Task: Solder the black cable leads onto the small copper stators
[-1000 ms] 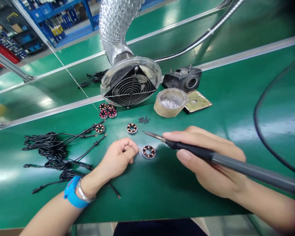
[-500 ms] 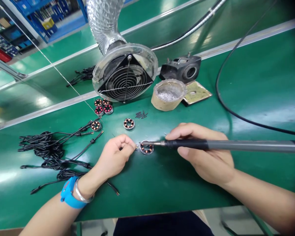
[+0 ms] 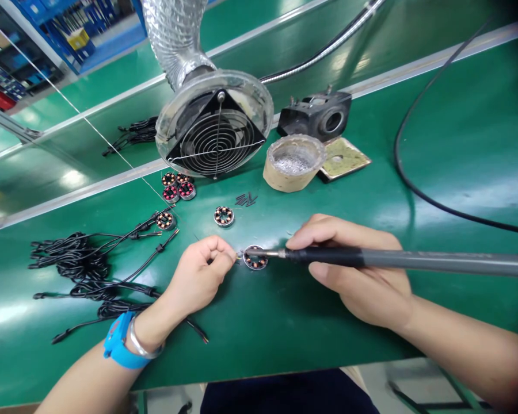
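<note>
My right hand grips a soldering iron by its dark sleeve, fingers wrapped around it. The iron's metal tip lies over the left side of a small ring-shaped motor stator with copper windings. Pinched in my left hand are thin wires, whose ends reach the stator's left edge beside the tip. Whether tip and wires touch is too small to tell. Another stator sits just beyond, near several short black tubes. One more stator is farther left.
Black cables lie bundled on the left of the green table. A fume extractor fan hangs over the back. Behind my right hand are a pot of metallic shavings, a sponge tray and an iron holder.
The iron's tip has shifted very slightly at the stator, its handle end a little lower. The black cord at right has swung rightward. The whole view has moved a bit.
</note>
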A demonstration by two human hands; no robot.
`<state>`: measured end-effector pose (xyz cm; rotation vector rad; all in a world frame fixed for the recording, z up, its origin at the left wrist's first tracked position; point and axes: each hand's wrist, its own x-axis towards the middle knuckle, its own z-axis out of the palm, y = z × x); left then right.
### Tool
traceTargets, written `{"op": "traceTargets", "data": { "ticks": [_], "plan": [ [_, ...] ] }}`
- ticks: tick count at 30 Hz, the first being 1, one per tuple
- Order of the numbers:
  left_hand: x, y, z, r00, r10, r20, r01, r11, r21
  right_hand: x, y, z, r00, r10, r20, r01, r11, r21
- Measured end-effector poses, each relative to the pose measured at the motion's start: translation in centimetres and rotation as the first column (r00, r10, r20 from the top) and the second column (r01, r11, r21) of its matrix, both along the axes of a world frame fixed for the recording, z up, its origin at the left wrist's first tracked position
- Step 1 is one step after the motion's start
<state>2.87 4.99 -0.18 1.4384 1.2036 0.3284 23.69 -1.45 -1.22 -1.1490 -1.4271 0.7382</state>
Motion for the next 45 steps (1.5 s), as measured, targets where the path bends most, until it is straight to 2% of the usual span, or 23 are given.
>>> {"op": "traceTargets", "data": {
  "ticks": [7,13,17,24,31,35,40,43,45],
  "plan": [
    [0.2,0.1,-0.1,1.000,-0.007,-0.003,0.007,1.000,0.001,0.1,-0.3,0.0,0.989,0.103,0.109,-0.115,0.988,0.105],
    [0.0,-0.1,0.0,1.000,-0.013,-0.009,0.013,1.000,0.009,-0.6,-0.5,0.1,0.997,0.058,0.046,-0.067,0.975,0.211],
    [0.0,0.0,-0.1,1.000,-0.010,-0.003,0.010,1.000,0.003,-0.1,-0.6,0.4,0.988,0.111,0.108,-0.131,0.971,0.199],
    [0.1,0.1,-0.1,1.000,-0.004,-0.012,0.004,1.000,0.013,0.4,-0.4,0.8,0.981,0.116,0.154,-0.146,0.968,0.205],
    [0.0,0.0,-0.3,1.000,-0.010,-0.019,0.011,1.000,0.015,0.0,-0.2,0.7,0.993,-0.037,0.111,0.001,0.949,0.316],
    [0.0,0.1,0.0,1.000,-0.019,-0.013,0.019,1.000,-0.002,-0.5,0.2,1.0,0.989,-0.048,0.140,0.006,0.958,0.287],
    [-0.5,0.2,0.3,0.993,-0.113,0.030,0.114,0.993,-0.027,-1.9,1.5,0.0,0.941,0.074,0.330,-0.150,0.966,0.210],
    [-1.0,0.4,0.2,0.981,-0.187,0.044,0.187,0.982,-0.005,-2.7,2.3,-1.4,0.921,0.150,0.359,-0.236,0.949,0.209],
    [-1.2,0.4,0.3,0.970,-0.242,0.026,0.240,0.969,0.056,-3.0,2.6,-1.8,0.919,0.155,0.364,-0.246,0.945,0.217]
  ]
}}
